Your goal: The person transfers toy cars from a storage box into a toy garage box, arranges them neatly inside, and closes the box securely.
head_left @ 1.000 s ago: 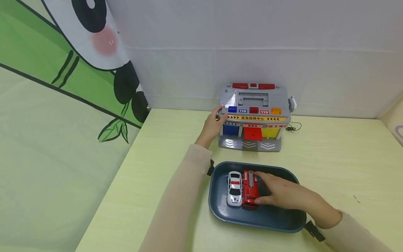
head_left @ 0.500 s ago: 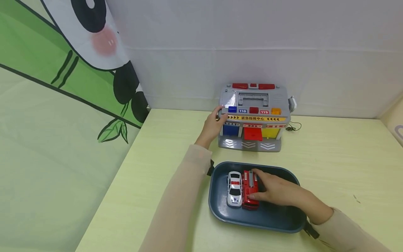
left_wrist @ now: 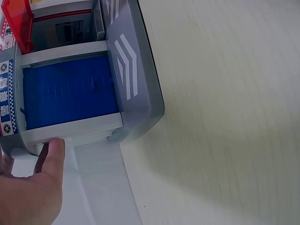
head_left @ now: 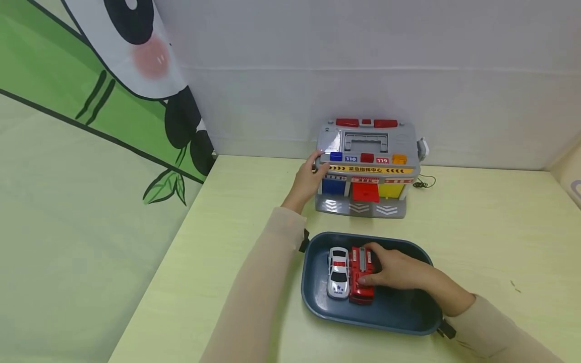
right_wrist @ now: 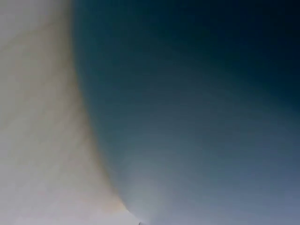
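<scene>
In the head view, my left hand [head_left: 305, 182] holds the left edge of a grey toy rescue station [head_left: 399, 138], fingers at the roof and thumb below. The left wrist view shows that thumb [left_wrist: 55, 154] against the post beside a blue door [left_wrist: 70, 91]. A red flap [head_left: 365, 192] in the middle sticks out. My right hand [head_left: 401, 269] grips a red toy fire truck [head_left: 360, 290] from its right side, thumb on its near half and fingertips at its far end. Close along its left lies a white toy police car [head_left: 338, 275]. The right wrist view is blurred.
Both toy vehicles are in a dark blue tray [head_left: 363, 322] in front of the station, on a pale yellow table [head_left: 490, 222]. A thin black cable [head_left: 424, 182] lies coiled right of the station. A white cloth backdrop [head_left: 254, 111] stands behind.
My right hand has moved slightly left and its thumb has come onto the fire truck, which has shifted a little toward me. The left hand stays on the station.
</scene>
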{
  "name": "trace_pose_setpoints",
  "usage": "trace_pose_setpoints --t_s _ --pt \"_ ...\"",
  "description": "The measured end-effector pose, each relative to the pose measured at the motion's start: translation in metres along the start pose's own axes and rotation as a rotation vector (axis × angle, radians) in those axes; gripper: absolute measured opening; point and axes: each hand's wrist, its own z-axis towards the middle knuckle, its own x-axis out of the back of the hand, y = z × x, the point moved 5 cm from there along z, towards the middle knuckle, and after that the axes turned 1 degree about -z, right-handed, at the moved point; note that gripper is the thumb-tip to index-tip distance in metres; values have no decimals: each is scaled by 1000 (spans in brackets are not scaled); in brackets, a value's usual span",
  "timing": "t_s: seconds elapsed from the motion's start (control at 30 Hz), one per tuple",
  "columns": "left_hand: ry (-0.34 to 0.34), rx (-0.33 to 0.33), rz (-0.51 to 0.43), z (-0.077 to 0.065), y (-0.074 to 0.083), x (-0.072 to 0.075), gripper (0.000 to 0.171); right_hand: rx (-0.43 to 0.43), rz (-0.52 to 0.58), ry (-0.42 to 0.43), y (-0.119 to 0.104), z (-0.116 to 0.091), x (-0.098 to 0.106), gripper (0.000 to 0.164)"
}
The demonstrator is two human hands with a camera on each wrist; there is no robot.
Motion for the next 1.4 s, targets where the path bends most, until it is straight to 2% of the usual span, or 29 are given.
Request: trace_pose_setpoints --t_s 0.13,0.53,1.07,1.4 --pt "-5 -5 1 1 -1 0 49 13 15 8 3 0 0 86" --pt "-11 1 0 2 -1 -1 50 -10 122 107 6 -7 -4 86" --pt "1 -6 11 1 -2 -1 48 -31 253 110 8 -14 -5 86" --pt "4 -1 2 2 -3 -1 48 29 352 82 8 -14 -6 85"
